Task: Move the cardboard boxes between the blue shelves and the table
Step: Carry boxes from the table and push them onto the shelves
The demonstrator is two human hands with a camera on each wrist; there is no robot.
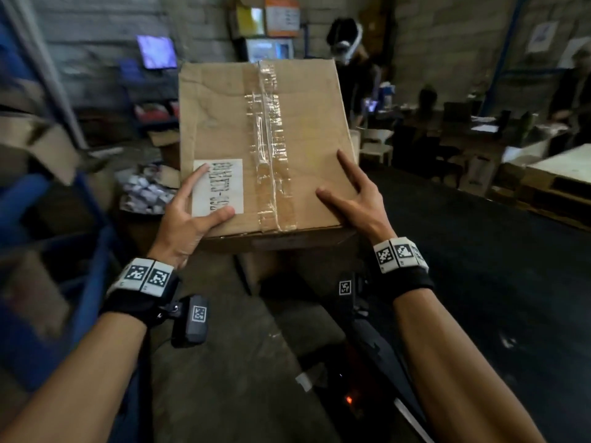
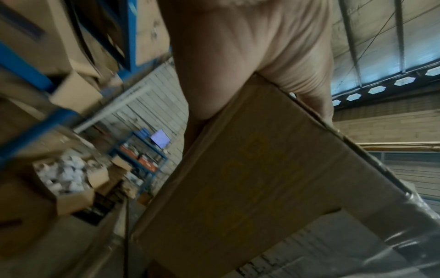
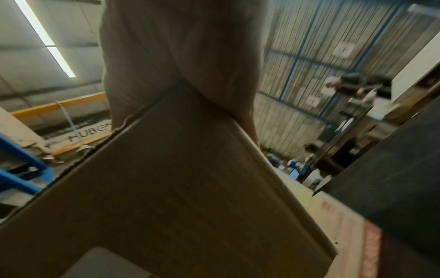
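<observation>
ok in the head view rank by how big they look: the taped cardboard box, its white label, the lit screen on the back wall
1. taped cardboard box, by far the largest.
2. white label.
3. lit screen.
The label and screen look close in size, and the screen sits much farther back, so that order is unsure.

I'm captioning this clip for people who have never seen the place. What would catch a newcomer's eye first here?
First the big taped cardboard box in the centre, gripped at its near corners by the left hand and the right hand, with a white label under the left fingers. Next, the blue shelves crammed with boxes on the left. Then a lit screen on the far wall.
</observation>
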